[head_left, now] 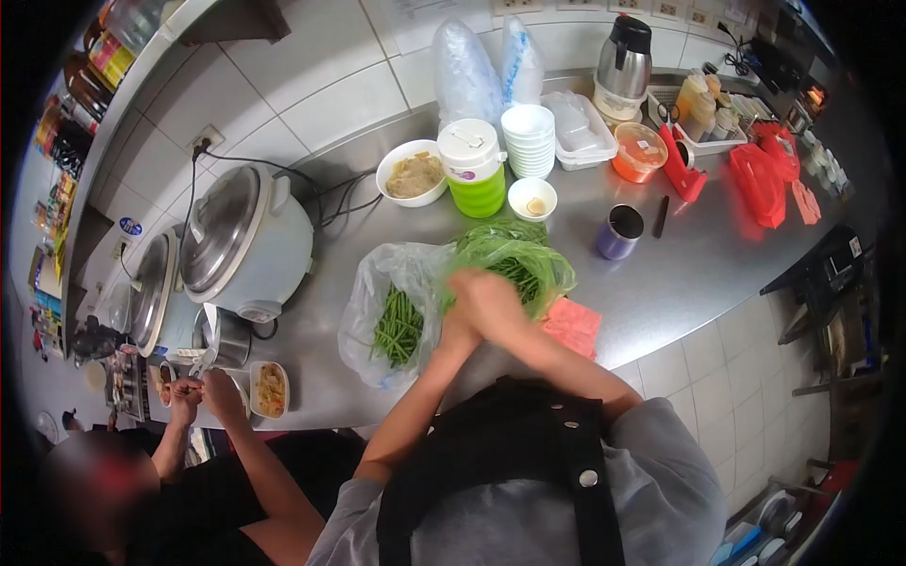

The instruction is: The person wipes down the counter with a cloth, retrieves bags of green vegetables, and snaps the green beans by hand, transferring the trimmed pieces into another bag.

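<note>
My left hand [461,319] and my right hand [493,307] overlap at the near edge of a green-tinted plastic bag [557,269] with cut green beans [517,274] inside. Motion blur smears the fingers of both, so what they hold, if anything, cannot be made out. Just to the left, a clear plastic bag [354,316] stands open around more cut green beans [398,328]. Folded pink paper or cloth [572,326] lies on the steel counter to the right of my hands.
Behind the bags are a bowl of food [413,174], a green jug [475,189], stacked white bowls [529,141] and a small bowl [532,200]. A purple cup [619,233] stands right. Large rice cookers [247,241] stand left, near another person's hands [203,394] and a food tub [271,391].
</note>
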The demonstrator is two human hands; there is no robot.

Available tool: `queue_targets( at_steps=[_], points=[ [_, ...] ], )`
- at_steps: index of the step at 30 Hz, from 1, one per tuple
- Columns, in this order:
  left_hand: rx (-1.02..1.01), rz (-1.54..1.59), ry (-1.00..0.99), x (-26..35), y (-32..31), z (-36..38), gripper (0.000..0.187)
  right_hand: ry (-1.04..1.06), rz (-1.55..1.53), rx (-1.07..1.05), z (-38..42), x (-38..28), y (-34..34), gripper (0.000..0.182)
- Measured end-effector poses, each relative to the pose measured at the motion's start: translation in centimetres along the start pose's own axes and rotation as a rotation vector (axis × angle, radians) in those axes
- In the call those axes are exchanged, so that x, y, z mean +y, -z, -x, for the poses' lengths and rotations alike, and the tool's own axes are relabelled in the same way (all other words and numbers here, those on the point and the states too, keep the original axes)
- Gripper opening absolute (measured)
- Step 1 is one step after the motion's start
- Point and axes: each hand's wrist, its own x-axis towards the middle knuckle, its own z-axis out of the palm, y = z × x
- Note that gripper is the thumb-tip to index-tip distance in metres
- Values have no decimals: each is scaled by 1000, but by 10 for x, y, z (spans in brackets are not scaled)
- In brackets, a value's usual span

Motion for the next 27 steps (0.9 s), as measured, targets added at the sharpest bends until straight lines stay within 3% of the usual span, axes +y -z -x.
queue_targets(
  at_steps=[1,3,6,8,10,14,16,27],
  points=[
    [20,22,56,-2,1,2,24,-133,166,-90,0,13,7,12],
    [-33,26,-121,-8,6,-4,26,-312,321,-117,1,44,5,10],
    [71,96,-135,16,19,-10,27,-185,365,57,16,81,-21,11],
    [123,135,-140,19,22,-17,26,-161,318,24,28,85,-14,12],
    [271,23,-349,15,24,-22,25,-132,264,-18,33,80,-2,13],
    [189,-18,-375,10,32,-24,24,-162,109,28,39,79,18,12],
    [23,-38,-321,16,38,-25,23,-168,68,68,40,80,24,11],
    [16,-69,-277,12,37,-24,17,-136,110,117,36,80,27,11]
  ],
)
